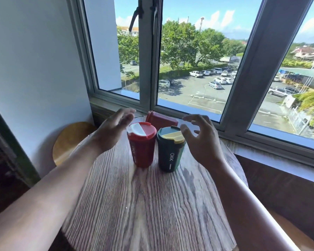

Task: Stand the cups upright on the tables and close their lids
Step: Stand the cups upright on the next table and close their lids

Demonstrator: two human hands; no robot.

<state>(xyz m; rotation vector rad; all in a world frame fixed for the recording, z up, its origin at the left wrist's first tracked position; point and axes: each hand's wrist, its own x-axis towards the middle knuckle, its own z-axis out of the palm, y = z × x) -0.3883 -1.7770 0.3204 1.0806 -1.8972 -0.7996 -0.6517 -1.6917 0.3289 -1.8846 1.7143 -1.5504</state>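
Both cups stand upright, side by side near the far edge of the counter (152, 205): red cup (142, 147), green cup (169, 153). My left hand (114, 129) and right hand (201, 140) flank them, open, holding nothing. A careless sideways contact could topple either cup.

Round wood-grain bench (143, 205) by grey-framed window (152, 69), white wall (34, 69) left, bright daylight, car park outside.

Bright daylight floods through the window (188, 60); wide-angle edges bend, left hand (114, 127) motion-blurred.
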